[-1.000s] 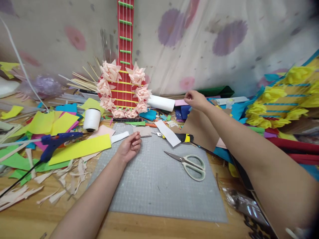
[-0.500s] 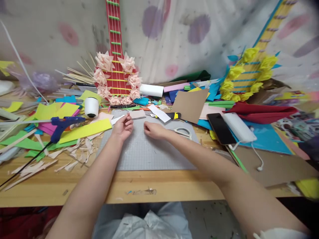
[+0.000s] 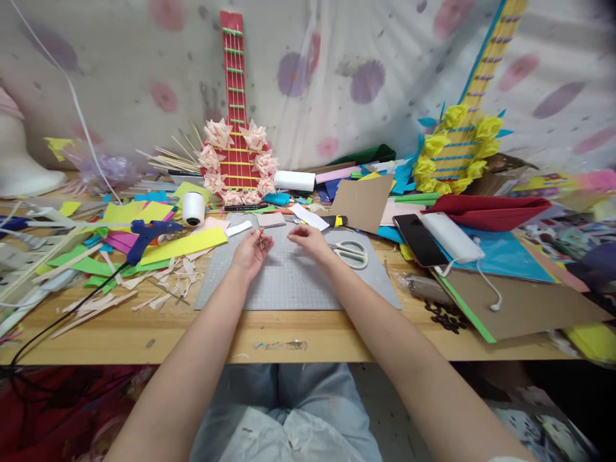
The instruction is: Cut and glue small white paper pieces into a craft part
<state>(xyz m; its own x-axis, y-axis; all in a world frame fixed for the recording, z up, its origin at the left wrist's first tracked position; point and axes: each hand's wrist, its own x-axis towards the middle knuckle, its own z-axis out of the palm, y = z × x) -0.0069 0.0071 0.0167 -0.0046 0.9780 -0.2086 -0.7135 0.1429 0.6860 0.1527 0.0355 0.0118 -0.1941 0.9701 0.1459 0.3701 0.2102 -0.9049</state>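
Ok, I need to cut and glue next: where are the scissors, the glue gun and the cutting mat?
scissors (image 3: 353,253), head view, handles.
glue gun (image 3: 147,235), head view, blue body.
cutting mat (image 3: 298,285), head view, bare grey middle.

Left hand (image 3: 251,250): fingers curled, resting on grey cutting mat (image 3: 298,285).
Right hand (image 3: 310,240): curled on mat, beside scissors (image 3: 350,253).
Behind: red paper guitar (image 3: 237,154), blue glue gun (image 3: 149,232).

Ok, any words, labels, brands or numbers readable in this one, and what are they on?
None can be read.
Cutting mat: a printed grid shows, but any numbers or brand are too small to read.
Printed sheets at the right edge: blurred, nothing legible.
Phone: screen dark, no text.
Glue gun, scissors, knife: no label visible.
Left hand and right hand: over the mat, nothing lettered in them.
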